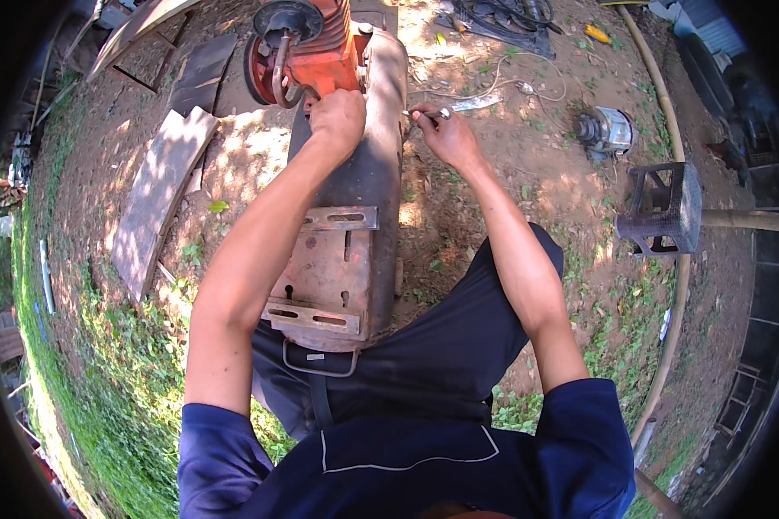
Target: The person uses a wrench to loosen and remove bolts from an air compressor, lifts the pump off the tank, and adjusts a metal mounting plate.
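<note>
A dark air compressor tank [381,147] lies lengthwise in front of me, with a red compressor pump [325,65] mounted at its far end. My left hand [339,118] is closed at the foot of the pump; its fingers hide whatever is in them. Beside the tank's right side, my right hand [446,134] is closed round a slim metal tool [444,113], whose exact kind I cannot make out. A rusty slotted mounting plate [320,268] sits on the near end of the tank, above a bent metal handle [320,370].
An electric motor [610,132] lies on the dirt to the right, near a dark plastic stool [666,208]. Weathered boards [160,195] lie at left. A thin cord [493,86] and black hoses [515,17] are beyond the tank. A long pole [669,121] runs along the right.
</note>
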Demonstrator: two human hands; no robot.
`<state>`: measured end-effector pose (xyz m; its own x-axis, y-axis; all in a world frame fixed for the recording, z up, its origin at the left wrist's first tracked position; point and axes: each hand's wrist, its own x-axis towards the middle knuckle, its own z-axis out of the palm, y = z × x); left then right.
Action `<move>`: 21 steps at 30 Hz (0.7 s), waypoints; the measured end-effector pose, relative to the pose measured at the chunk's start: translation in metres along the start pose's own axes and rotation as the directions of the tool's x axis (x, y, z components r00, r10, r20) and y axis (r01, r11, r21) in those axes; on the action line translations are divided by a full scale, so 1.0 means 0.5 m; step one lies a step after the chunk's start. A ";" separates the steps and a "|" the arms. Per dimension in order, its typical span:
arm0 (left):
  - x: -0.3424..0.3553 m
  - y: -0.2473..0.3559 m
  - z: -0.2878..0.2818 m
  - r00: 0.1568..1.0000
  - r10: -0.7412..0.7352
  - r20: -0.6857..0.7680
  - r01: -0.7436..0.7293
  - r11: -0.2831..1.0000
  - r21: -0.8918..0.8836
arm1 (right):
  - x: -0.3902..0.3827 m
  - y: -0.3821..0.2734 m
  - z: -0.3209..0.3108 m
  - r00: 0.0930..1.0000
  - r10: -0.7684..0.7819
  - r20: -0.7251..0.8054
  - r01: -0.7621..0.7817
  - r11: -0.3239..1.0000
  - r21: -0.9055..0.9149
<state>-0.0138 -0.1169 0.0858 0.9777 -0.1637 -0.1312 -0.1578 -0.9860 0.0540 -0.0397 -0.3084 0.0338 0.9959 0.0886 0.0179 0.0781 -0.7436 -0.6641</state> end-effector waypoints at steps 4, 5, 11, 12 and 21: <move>-0.007 -0.025 0.013 0.992 0.032 -0.122 -0.040 0.997 -0.067 | -0.005 0.012 0.006 0.998 -0.066 -0.003 0.066 0.997 -0.038; -0.009 -0.038 0.027 0.983 0.026 -0.183 -0.044 0.995 -0.093 | -0.006 0.014 0.011 0.996 -0.084 0.000 0.084 0.996 -0.033; -0.004 -0.043 0.047 0.983 0.038 -0.178 -0.064 0.988 -0.142 | -0.006 0.021 0.021 0.988 -0.152 0.041 0.153 0.987 -0.040; -0.005 -0.035 0.044 0.985 0.021 -0.172 -0.044 0.990 -0.133 | -0.006 0.020 0.023 0.992 -0.117 0.046 0.119 0.992 -0.037; 0.004 -0.021 0.040 0.993 0.048 -0.111 -0.052 0.998 -0.028 | -0.009 -0.005 0.018 0.996 -0.083 0.042 0.083 0.997 0.007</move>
<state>-0.0131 -0.1074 0.0653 0.9783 -0.2067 -0.0178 -0.2044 -0.9749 0.0879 -0.0449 -0.3012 0.0286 0.9832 0.1777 0.0418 0.1601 -0.7292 -0.6654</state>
